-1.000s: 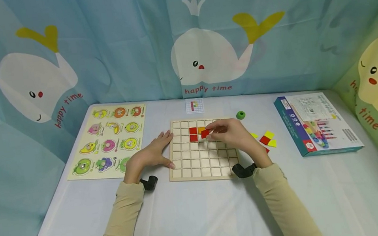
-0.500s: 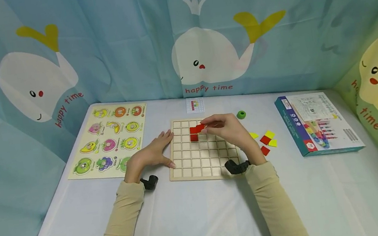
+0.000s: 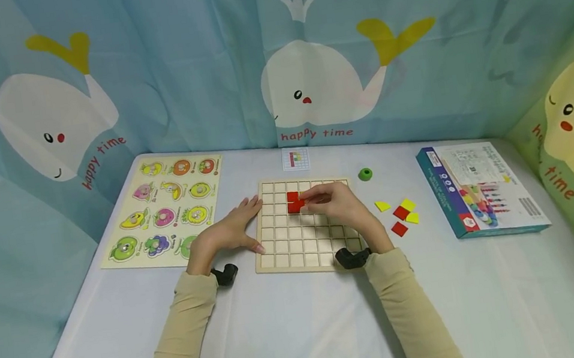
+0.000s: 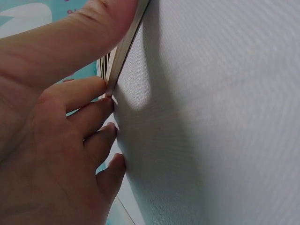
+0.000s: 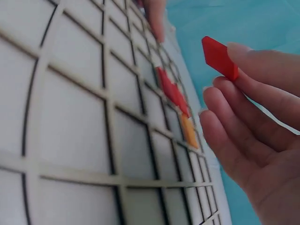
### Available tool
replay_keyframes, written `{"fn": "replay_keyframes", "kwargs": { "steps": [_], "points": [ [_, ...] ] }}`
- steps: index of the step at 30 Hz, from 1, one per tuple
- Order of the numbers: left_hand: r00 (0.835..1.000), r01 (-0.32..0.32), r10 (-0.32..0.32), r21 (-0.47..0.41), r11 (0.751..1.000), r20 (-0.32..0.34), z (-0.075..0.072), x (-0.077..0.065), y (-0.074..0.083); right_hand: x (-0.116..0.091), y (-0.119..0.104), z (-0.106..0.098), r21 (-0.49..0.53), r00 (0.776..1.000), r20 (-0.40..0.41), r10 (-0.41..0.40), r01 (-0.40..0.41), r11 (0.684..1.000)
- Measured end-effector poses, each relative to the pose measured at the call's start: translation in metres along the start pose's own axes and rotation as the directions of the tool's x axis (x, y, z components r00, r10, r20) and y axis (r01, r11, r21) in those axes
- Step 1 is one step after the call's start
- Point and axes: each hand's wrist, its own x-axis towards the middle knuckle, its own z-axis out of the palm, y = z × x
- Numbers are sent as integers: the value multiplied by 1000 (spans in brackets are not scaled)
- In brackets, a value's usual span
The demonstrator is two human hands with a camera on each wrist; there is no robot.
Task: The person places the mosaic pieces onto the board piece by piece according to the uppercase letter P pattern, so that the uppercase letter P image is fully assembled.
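My right hand (image 3: 335, 202) pinches a red square tile (image 5: 219, 57) between thumb and fingertips, tilted and held above the wooden grid board (image 3: 296, 247). Below it on the board lie red tiles (image 5: 172, 91) and an orange tile (image 5: 189, 130); in the head view the held tile overlaps the red ones and my fingers hide the orange one. My left hand (image 3: 229, 230) rests along the board's left edge, its fingers (image 4: 91, 115) extended and touching the rim, with the thumb near the lower left corner.
Loose yellow tiles (image 3: 382, 206) and red tiles (image 3: 399, 229) lie right of the board. Behind are a small pattern card (image 3: 295, 159) and a green bead (image 3: 365, 175). A fruit puzzle board (image 3: 152, 233) lies left; a toy box (image 3: 484, 186) lies right.
My right hand has moved left over the board with the red tile, passing over the far rows and then a little nearer. The left hand stays at the board's edge.
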Motion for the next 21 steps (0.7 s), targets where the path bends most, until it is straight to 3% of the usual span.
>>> {"fn": "replay_keyframes", "kwargs": {
  "steps": [9,21],
  "points": [
    [1000,-4,4,8,1000,-5,0,0,0,2,7,10,-106,998,64,10,-3,994],
    [1000,-2,2,10,1000,-1,0,-1,1,8,5,23,-171,998,62,12,-2,985]
  ]
}}
